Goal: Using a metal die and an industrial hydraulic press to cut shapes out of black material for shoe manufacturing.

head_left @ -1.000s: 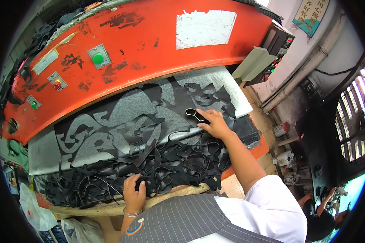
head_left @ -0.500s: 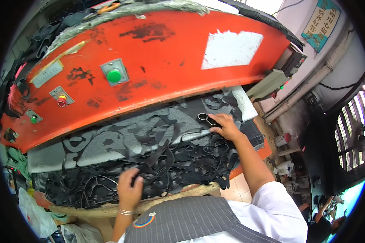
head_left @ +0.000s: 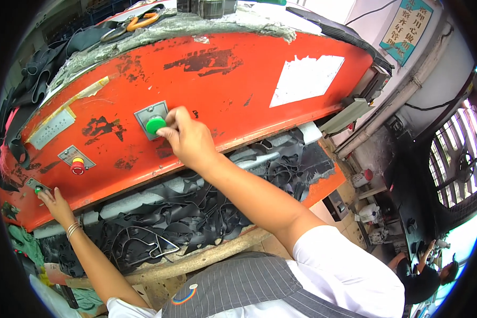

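Observation:
My right hand (head_left: 192, 139) is raised to the red machine front (head_left: 270, 58), with its thumb and curled fingers at the right side of a large green push button (head_left: 155, 125). Lower at the left, my left hand (head_left: 58, 205) stretches its fingers onto a small green button (head_left: 38, 189). Between the two sits a red emergency-stop button (head_left: 78, 167) with a yellow collar, untouched. Below my arms lies a heap of black leather-like scraps (head_left: 191, 217), with a bent metal-strip cutting die (head_left: 156, 249) resting on it. A pale board (head_left: 138, 199) shows partly under the red front.
Orange-handled scissors (head_left: 143, 22) and dark material (head_left: 29, 79) lie on top of the machine. A rounded tan front edge (head_left: 206, 257) runs before my waist. Another person (head_left: 429, 278) is at the far right, beside shelves holding a white jug (head_left: 370, 213).
Both hands have left the scraps and moved up to the buttons. The small metal die in my right hand is out of sight. The red front now covers more of the pale board.

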`<control>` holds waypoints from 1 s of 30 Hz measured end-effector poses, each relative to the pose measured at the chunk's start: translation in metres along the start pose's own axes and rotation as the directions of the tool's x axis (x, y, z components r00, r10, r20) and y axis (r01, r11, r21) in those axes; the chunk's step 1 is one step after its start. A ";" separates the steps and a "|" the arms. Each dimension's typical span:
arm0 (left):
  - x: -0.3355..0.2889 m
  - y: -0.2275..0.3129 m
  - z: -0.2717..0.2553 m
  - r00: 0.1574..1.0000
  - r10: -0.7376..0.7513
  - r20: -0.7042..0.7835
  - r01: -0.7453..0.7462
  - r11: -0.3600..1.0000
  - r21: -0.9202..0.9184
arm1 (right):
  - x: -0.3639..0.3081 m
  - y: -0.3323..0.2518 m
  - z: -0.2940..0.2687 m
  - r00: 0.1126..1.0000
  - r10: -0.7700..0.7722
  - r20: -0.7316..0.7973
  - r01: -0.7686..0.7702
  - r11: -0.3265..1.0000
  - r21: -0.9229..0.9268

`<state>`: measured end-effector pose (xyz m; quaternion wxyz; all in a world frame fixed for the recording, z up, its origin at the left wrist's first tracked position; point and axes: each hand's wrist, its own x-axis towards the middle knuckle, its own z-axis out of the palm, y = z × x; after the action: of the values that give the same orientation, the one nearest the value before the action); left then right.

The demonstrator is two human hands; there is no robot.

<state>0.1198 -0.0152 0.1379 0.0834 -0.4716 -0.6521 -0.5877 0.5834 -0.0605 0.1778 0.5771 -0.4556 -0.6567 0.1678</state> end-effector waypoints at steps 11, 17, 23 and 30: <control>-0.251 0.159 -0.067 0.617 0.214 0.757 -0.032 0.968 -0.247 | -0.176 -0.008 -0.074 0.723 0.333 0.605 -0.142 0.929 -0.341; -0.342 0.202 -0.054 0.390 0.439 0.810 -0.354 0.883 -0.308 | -0.245 -0.003 -0.084 0.805 0.182 0.564 0.133 0.872 -0.471; -0.345 0.209 -0.042 0.378 0.387 0.841 -0.299 0.911 -0.284 | -0.233 0.007 -0.092 0.719 0.259 0.644 0.136 0.857 -0.497; -0.330 0.206 -0.031 0.322 0.332 0.887 -0.269 0.930 -0.250 | -0.100 0.090 -0.163 0.936 0.350 -0.024 -0.254 0.629 -0.735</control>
<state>0.4310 -0.2403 0.0697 -0.1969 -0.8305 -0.4722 -0.2203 0.7604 -0.1420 0.0948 0.2711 -0.7392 -0.6163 0.0149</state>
